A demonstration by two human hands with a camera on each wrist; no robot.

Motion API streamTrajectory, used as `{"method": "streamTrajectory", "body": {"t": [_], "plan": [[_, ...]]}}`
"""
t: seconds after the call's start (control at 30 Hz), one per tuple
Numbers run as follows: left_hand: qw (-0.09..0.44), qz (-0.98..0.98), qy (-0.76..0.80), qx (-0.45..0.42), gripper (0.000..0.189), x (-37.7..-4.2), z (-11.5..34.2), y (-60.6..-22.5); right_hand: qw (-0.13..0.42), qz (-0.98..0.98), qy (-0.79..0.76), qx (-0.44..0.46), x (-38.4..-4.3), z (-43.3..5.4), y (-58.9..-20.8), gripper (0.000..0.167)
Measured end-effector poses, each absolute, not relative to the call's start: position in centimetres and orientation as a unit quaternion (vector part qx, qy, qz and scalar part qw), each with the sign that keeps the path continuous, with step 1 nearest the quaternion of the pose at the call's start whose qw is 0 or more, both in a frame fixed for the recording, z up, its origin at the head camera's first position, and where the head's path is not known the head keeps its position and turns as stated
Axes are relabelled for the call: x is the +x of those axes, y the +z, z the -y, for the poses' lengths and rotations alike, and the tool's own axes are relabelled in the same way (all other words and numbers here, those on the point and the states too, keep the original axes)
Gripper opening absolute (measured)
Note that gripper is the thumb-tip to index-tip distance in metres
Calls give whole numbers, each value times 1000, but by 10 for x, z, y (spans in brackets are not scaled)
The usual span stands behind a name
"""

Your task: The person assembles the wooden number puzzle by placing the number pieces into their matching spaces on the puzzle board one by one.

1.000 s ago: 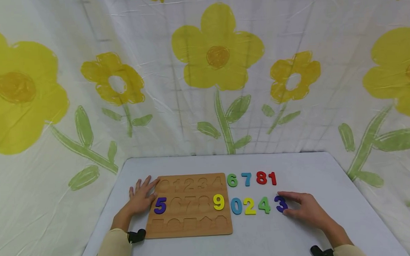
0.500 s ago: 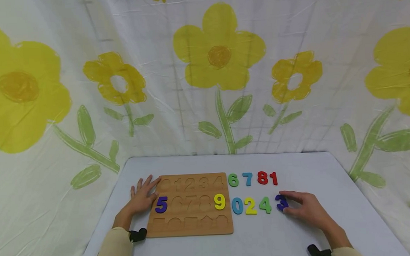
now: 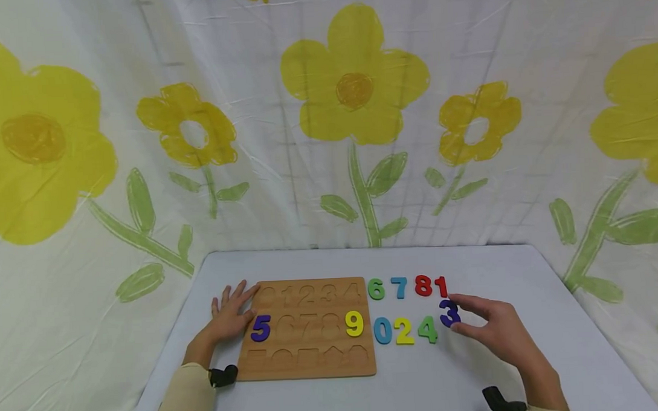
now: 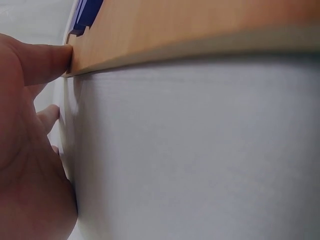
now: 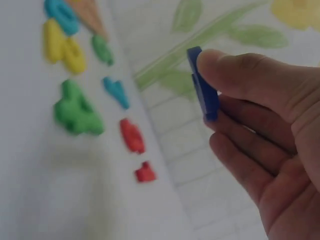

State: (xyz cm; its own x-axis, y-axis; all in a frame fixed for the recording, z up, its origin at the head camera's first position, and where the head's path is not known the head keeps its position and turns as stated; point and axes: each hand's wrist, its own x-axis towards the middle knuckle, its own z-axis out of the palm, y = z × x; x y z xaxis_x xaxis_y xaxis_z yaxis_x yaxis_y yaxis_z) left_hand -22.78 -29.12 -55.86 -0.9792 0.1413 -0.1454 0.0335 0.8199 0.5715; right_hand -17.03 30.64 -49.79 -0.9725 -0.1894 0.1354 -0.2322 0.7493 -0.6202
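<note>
My right hand [image 3: 493, 327] pinches the dark blue number 3 [image 3: 449, 314] between thumb and fingertips. In the right wrist view the number 3 [image 5: 202, 85] is edge-on and held up off the table. My left hand [image 3: 228, 318] rests at the left edge of the wooden number board [image 3: 306, 345], fingers spread, thumb and index fingertip at its edge. The left wrist view has the thumb [image 4: 47, 62] touching the board's edge [image 4: 150, 40]. On the board lie a purple 5 [image 3: 260, 328] at the left of the middle row and a yellow 9 [image 3: 354, 324] at its right.
Right of the board, a green 6 [image 3: 375, 289], blue 7 [image 3: 399, 287], red 8 [image 3: 423, 285] and red 1 [image 3: 441, 287] form a back row. In front are a blue 0 [image 3: 382, 330], yellow 2 [image 3: 403, 331] and green 4 [image 3: 428, 329]. A flowered curtain [image 3: 285, 189] hangs behind the table.
My right hand has lifted the number 3 from the table, and it now appears farther back, near the red 1. The left hand stays at the board's edge.
</note>
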Motion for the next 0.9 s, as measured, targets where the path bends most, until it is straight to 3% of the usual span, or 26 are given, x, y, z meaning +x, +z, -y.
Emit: {"method": "streamTrajectory", "body": {"t": [0.4, 0.9], "plan": [[89, -948, 304, 42, 65, -227, 290, -558, 100, 916, 351, 164, -183, -269, -455, 56], [86, -946, 310, 41, 65, -227, 291, -557, 109, 871, 412, 246, -217, -203, -432, 54]]}}
